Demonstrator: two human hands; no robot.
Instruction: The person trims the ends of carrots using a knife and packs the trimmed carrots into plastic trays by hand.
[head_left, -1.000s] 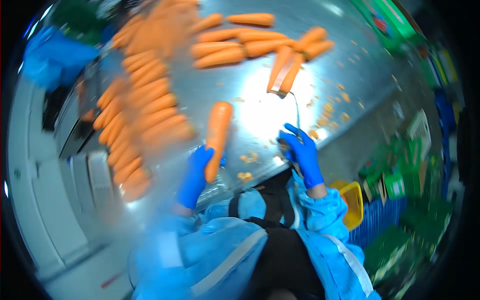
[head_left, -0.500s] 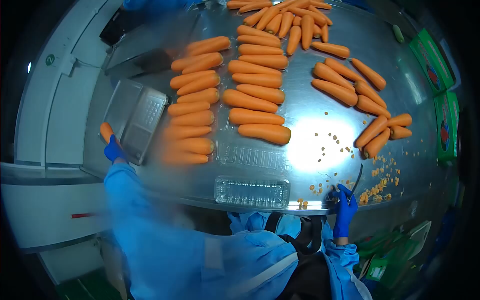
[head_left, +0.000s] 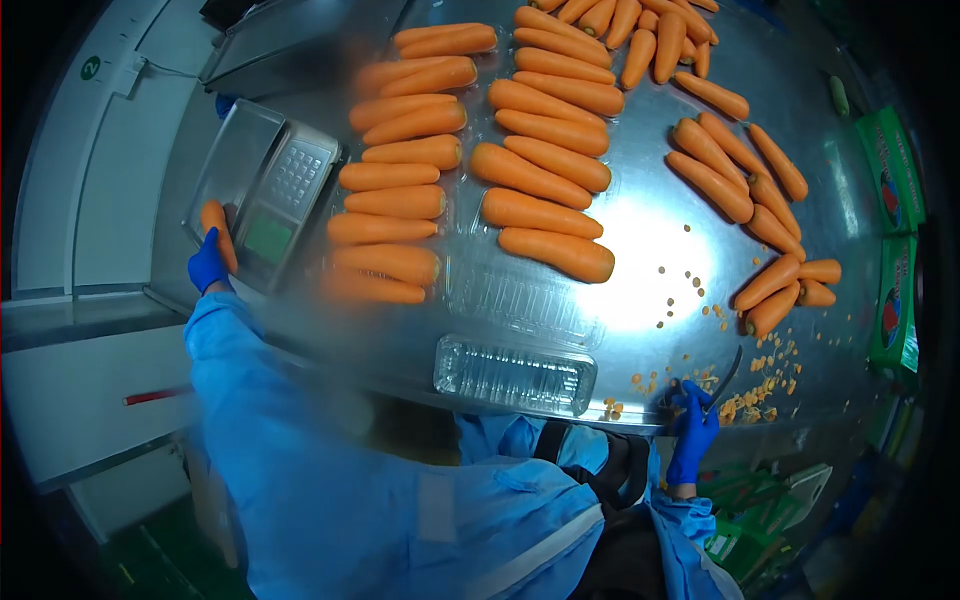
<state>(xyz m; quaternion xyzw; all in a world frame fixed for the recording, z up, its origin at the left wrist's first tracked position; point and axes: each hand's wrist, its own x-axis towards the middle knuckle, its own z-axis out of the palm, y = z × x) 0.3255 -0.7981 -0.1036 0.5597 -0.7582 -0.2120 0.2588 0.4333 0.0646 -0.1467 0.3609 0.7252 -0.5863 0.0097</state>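
My left hand (head_left: 207,262), in a blue glove, is closed around a carrot (head_left: 217,230). That carrot is at the edge of the pan of a metal digital scale (head_left: 291,185); whether it touches the pan I cannot tell. The scale's green display (head_left: 268,236) shows, its digits unreadable. My right hand (head_left: 693,432), also gloved in blue, grips a knife (head_left: 728,376) at the table's near edge, its thin blade pointing up and away. Small orange carrot trimmings (head_left: 752,402) lie beside the blade.
On the metal table (head_left: 640,300), two columns of carrots (head_left: 555,252) lie near clear plastic trays (head_left: 514,393). Loose carrots (head_left: 712,186) are grouped at right, with a larger pile (head_left: 665,45) behind. Green boxes (head_left: 895,280) line the right side.
The view has shifted, moving the table's contents within the frame. My left hand has brought the carrot closer to the scale, whose green display now shows. My right hand still holds the knife.
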